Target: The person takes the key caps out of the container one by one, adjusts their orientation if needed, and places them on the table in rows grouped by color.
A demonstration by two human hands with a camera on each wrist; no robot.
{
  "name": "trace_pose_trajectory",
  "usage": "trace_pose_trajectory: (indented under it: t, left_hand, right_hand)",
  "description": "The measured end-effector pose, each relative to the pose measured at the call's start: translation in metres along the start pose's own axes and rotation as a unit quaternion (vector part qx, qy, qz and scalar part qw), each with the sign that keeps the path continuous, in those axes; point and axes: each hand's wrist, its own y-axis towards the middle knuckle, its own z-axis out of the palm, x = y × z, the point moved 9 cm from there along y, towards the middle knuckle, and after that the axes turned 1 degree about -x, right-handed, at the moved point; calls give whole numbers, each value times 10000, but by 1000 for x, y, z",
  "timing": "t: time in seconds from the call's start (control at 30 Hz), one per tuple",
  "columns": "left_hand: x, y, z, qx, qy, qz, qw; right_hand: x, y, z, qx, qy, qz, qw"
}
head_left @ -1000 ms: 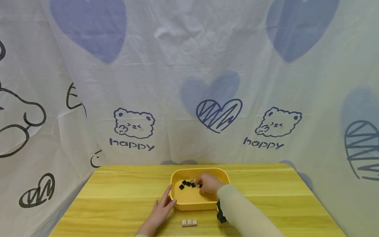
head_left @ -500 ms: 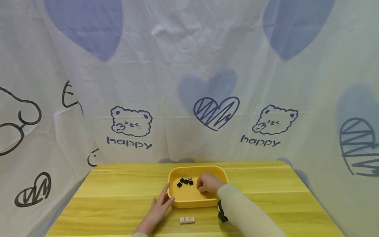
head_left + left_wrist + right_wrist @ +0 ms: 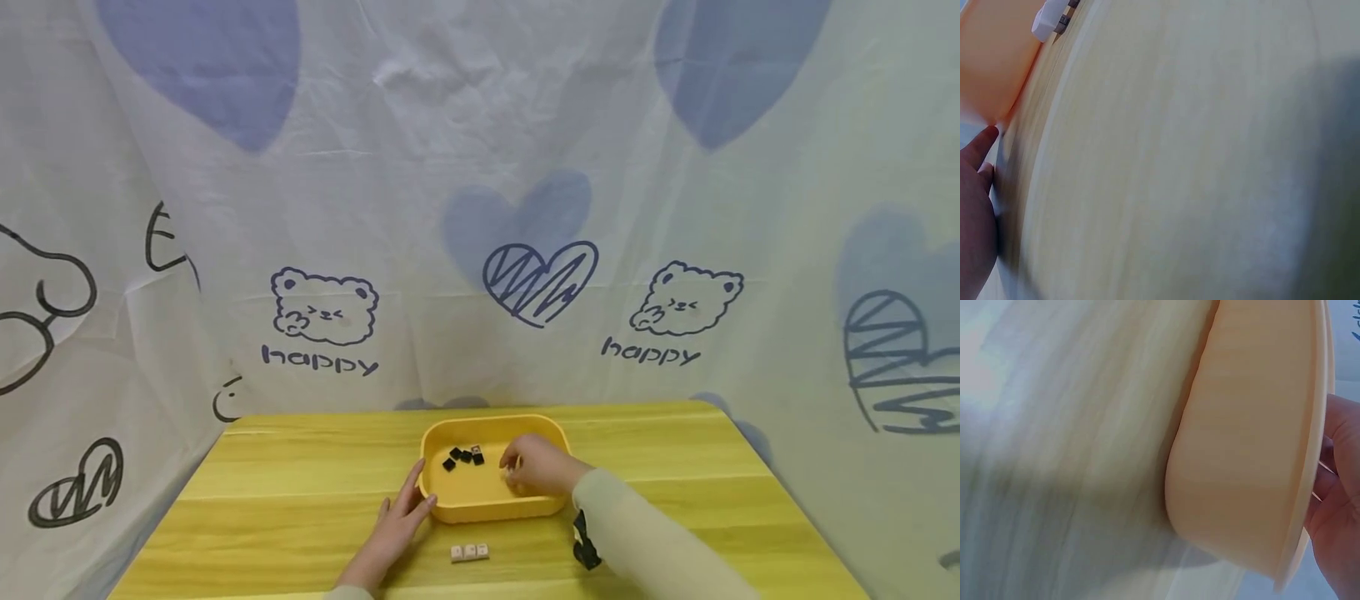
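Note:
My right hand [image 3: 543,467] reaches into the yellow plastic tray [image 3: 491,511], thumb and fingers pinching a small whitish keycap [image 3: 507,472] that they mostly hide. Left of it, several black keycaps [image 3: 466,457] and one pale keycap [image 3: 476,450] lie in a cluster on the tray floor. My left hand [image 3: 393,529] rests at the tray's left front corner, its extended fingers touching the wall. In the right wrist view the tray wall [image 3: 1241,437] hides the fingertips.
Three white keycaps [image 3: 470,552] stand in a row on the wood-grain table [image 3: 300,500], in front of the tray. A printed cloth [image 3: 435,358] hangs behind the table. A black strap [image 3: 585,542] sits at the right wrist.
My right hand has drawn slightly away from the black cluster with the keycap between its fingers. The left hand stays on the tray. The whole view has shifted a little.

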Motion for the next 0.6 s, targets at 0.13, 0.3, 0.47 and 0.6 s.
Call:
trace_pose_trajectory:
  t: [0.13, 0.3, 0.47, 0.6]
  left_hand:
    - [-1, 0, 0, 39, 26, 13, 10000]
    - [-1, -1, -1, 71, -27, -9, 10000]
    - [0, -1, 0, 69, -99, -84, 9999]
    - [1, -1, 0, 50, -107, -128, 9998]
  right_hand:
    - [1, -6, -5, -118, -235, -173, 9995]
    - [11, -17, -11, -247, -294, -680, 9969]
    - [12, -26, -13, -381, -331, -925, 9944]
    - [17, -35, -17, -574, -78, -1020, 9931]
